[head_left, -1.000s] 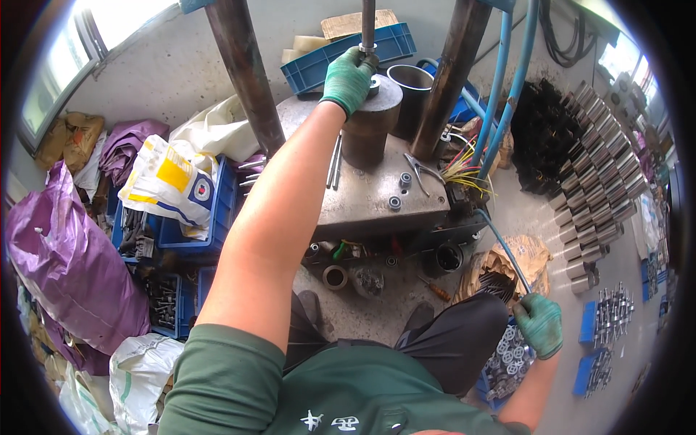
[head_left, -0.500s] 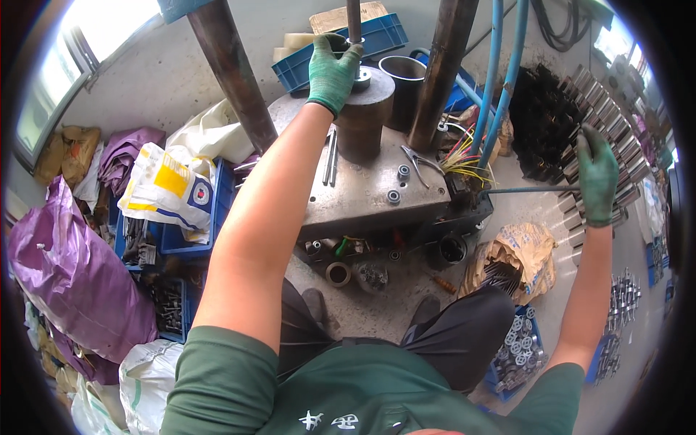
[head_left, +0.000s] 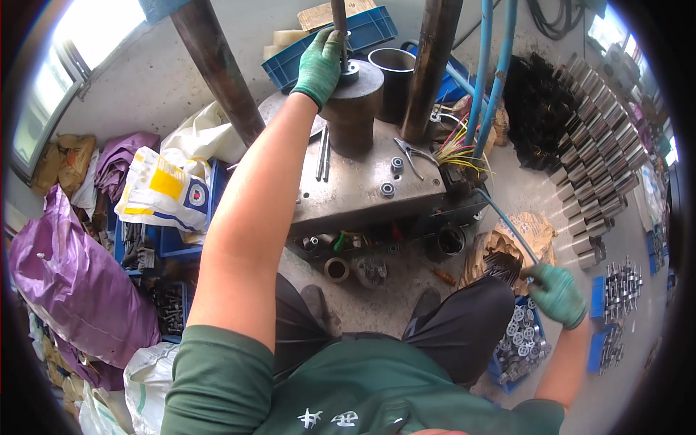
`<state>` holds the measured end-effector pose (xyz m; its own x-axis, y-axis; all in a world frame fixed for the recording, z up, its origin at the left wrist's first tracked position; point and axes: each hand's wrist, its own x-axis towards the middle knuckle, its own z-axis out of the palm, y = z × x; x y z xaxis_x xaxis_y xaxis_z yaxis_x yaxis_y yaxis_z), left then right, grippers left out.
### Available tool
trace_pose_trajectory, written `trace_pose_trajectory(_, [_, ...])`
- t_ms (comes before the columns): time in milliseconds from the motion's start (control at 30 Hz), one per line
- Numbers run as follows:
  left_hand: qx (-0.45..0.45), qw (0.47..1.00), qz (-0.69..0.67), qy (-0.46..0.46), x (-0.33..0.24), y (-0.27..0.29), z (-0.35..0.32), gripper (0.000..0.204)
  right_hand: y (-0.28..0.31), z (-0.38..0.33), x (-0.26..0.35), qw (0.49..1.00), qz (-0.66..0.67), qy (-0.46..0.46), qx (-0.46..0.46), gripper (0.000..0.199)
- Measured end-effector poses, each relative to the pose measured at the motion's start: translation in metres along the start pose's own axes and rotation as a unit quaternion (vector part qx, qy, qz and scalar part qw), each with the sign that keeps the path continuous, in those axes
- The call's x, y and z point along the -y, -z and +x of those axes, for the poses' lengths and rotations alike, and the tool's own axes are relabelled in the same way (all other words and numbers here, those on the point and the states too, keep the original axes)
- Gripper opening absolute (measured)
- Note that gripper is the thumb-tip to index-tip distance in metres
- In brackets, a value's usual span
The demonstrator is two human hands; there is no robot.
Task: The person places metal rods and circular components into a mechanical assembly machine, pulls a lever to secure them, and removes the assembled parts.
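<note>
My gloved left hand [head_left: 320, 64] curled over the small metal ring [head_left: 351, 70] atop the dark cylinder [head_left: 353, 109] on the press table [head_left: 355, 190] to steady it, while my right hand [head_left: 557, 293] gripped the thin hose [head_left: 507, 226] low beside my knee.

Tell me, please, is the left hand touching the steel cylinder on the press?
Touching. The head view shows the gloved left hand resting its fingers on the cylinder's top rim, no gap visible.
</note>
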<state>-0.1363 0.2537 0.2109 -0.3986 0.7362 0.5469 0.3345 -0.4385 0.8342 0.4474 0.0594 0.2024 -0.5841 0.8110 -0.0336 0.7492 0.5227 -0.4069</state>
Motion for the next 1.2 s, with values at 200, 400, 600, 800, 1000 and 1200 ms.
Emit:
trace_pose_trajectory(200, [0.009, 1.000, 0.010, 0.001, 0.004, -0.003, 0.003, 0.044, -0.034, -0.020, 0.011, 0.996, -0.022, -0.071, -0.043, 0.014])
trace_pose_trajectory(400, [0.009, 1.000, 0.005, -0.024, 0.010, -0.002, 0.003, 0.037, -0.032, -0.015, 0.017, 0.994, -0.053, -0.081, -0.048, 0.016])
trace_pose_trajectory(600, [0.021, 1.000, 0.007, -0.013, 0.011, -0.002, 0.003, 0.038, -0.035, -0.016, 0.013, 0.992, -0.078, -0.067, -0.067, 0.013])
trace_pose_trajectory(800, [0.047, 0.996, -0.069, -0.007, 0.025, 0.004, 0.013, 0.036, -0.031, -0.015, 0.007, 0.993, -0.109, -0.008, -0.054, 0.012])
trace_pose_trajectory(1000, [0.051, 0.997, -0.062, 0.001, 0.030, 0.000, 0.013, 0.037, -0.007, -0.006, 0.008, 0.996, -0.046, -0.075, 0.002, 0.020])
trace_pose_trajectory(1200, [0.042, 0.997, -0.057, 0.006, 0.034, 0.003, 0.015, 0.036, 0.002, 0.006, 0.008, 0.996, -0.031, -0.021, -0.078, 0.024])
